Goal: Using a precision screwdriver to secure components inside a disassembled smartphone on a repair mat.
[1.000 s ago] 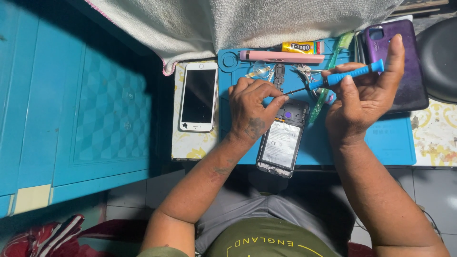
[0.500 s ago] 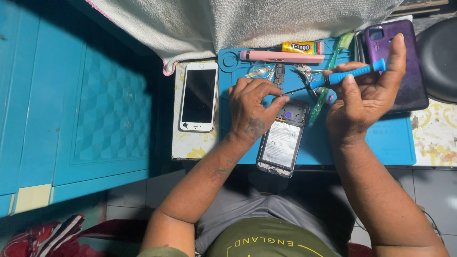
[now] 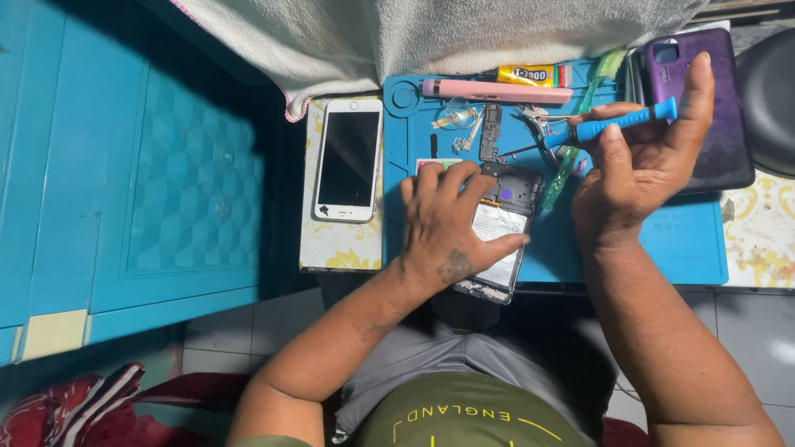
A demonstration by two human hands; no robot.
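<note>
Landmark: blue work mat (image 3: 687, 248) on the bench.

- Grey towel (image 3: 431, 33) hangs along the mat's far edge. A purple phone case (image 3: 720, 108) lies on the mat's right end, partly under the right hand.
- White phone (image 3: 348, 159), screen up, lies just off the mat's left edge on a patterned cloth.
- Opened phone (image 3: 501, 240), back cover off and insides bare, lies on the mat's near edge; its lower end juts past the edge over the person's lap.
- Left hand (image 3: 451, 228) lies fingers spread on the opened phone, pressing it to the mat.
- Right hand (image 3: 650, 157) pinches a blue screwdriver (image 3: 617, 122) between thumb and fingers, tip pointing left toward the phone's top end, not yet touching as far as can be told.
- Pink bar-shaped tool (image 3: 497, 91) and yellow glue tube (image 3: 530, 74) lie at the mat's far edge; green brush (image 3: 580, 124) runs slantwise under the screwdriver.
- Small loose parts (image 3: 476, 132) (metal plates, a strip; screws too small to tell) sit on the mat just beyond the phone.

Risks, as judged:
- Phone overhangs the mat; if the left hand lifts, a push from the driver could tip it into the lap.
- A slipping driver tip could gouge the bare board.
- Loose bits near the working hands could be swept off the mat by a wrist.
</note>
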